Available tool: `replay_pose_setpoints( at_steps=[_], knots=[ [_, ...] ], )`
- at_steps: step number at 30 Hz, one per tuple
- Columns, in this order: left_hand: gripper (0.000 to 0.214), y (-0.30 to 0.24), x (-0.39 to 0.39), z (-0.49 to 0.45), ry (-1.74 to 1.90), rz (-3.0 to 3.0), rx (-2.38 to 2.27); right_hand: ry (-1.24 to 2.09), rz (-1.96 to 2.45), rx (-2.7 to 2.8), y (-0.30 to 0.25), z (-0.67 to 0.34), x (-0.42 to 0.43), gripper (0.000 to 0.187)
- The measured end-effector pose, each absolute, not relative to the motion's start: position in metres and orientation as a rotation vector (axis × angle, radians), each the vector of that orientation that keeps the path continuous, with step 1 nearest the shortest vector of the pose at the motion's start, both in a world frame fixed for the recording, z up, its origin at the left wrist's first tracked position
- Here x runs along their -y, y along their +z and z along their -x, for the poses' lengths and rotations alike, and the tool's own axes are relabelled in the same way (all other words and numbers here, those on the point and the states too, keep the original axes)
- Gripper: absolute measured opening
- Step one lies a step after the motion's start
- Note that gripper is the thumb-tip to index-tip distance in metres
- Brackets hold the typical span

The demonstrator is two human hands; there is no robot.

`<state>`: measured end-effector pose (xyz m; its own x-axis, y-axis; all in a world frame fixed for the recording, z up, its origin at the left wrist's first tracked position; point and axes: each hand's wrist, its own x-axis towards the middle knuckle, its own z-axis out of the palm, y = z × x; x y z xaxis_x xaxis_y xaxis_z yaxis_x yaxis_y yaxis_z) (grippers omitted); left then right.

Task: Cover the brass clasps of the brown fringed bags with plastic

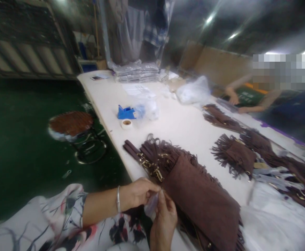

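Observation:
My left hand (139, 192) and my right hand (165, 218) meet at the table's near edge, fingertips pinched. Between them hangs a small, thin, translucent plastic piece (151, 206), like a little bag; both hands grip its upper part. Just right of my hands lies a brown fringed bag (201, 200), flat on the table with its fringe along the far side. Brown straps (152, 151) with gold clasps (156, 173) rest at its left end, beyond my fingers.
On the white table (102, 101) are a blue tape dispenser (125, 112), a tape roll (126, 124), stacked plastic-wrapped packs (137, 72) and more brown fringed bags (236, 155). White plastic (278, 216) lies at right. A co-worker's hands (232, 96) are across the table. A round stool (71, 123) stands left.

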<state>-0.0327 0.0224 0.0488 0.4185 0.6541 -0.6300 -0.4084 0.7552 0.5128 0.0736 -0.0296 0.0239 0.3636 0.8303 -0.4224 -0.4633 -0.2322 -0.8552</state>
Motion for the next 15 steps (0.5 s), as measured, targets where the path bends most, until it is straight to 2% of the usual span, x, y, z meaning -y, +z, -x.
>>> replay_pose_setpoints(
  at_steps=[7, 15],
  knots=[
    [0.018, 0.043, -0.036, 0.040, 0.429, -0.210, -0.822, 1.177, 1.385, 0.361, 0.030, -0.070, 0.033, 0.047],
    [0.021, 0.040, -0.035, 0.039, 0.426, -0.194, -0.793, 1.135, 1.453, 0.445, 0.029, -0.071, 0.036, 0.047]
  ],
)
